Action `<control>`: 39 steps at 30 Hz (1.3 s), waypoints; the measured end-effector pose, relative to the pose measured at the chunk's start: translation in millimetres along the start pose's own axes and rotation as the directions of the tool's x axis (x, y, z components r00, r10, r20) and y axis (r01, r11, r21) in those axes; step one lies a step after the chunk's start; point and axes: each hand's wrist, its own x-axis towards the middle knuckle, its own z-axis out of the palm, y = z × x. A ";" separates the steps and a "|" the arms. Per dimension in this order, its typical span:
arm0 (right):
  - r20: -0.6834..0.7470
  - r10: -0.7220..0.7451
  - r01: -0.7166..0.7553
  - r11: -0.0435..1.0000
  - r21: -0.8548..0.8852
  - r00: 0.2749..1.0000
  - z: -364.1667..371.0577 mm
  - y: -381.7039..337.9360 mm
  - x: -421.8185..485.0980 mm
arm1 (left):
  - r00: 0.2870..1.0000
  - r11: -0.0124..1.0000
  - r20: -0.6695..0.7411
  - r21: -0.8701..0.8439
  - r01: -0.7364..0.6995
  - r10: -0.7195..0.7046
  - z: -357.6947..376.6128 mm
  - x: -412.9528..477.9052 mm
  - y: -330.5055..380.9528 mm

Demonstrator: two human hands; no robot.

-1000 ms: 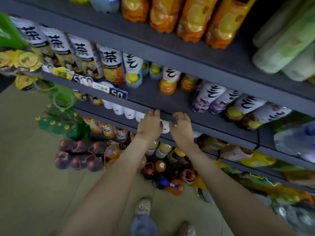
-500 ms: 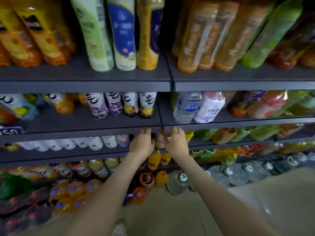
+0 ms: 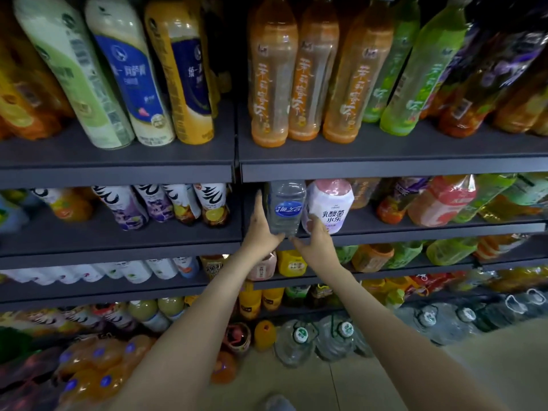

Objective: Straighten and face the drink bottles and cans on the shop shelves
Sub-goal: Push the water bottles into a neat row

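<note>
Clear bottle (image 3: 285, 207) – blue label, pink-white bottle (image 3: 329, 204)

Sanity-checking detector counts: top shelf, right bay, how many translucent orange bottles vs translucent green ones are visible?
Translucent orange plastic bottles: 3
Translucent green plastic bottles: 2
Total: 5
</note>
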 end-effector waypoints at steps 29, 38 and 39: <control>-0.049 0.171 -0.135 0.896 0.424 0.984 -110.1 52.4 -86.6 | 0.942 0.975 -0.250 0.039 -0.219 0.222 150.5 -104.1 13.7; -0.192 0.301 -0.201 0.887 0.415 0.934 -264.7 182.7 -137.3 | 0.961 0.954 0.019 0.120 -0.276 0.276 324.4 -126.1 85.1; -0.204 0.320 -0.214 0.883 0.419 0.925 -277.6 195.1 -140.7 | 0.960 0.951 0.050 0.135 -0.278 0.274 342.6 -127.6 89.2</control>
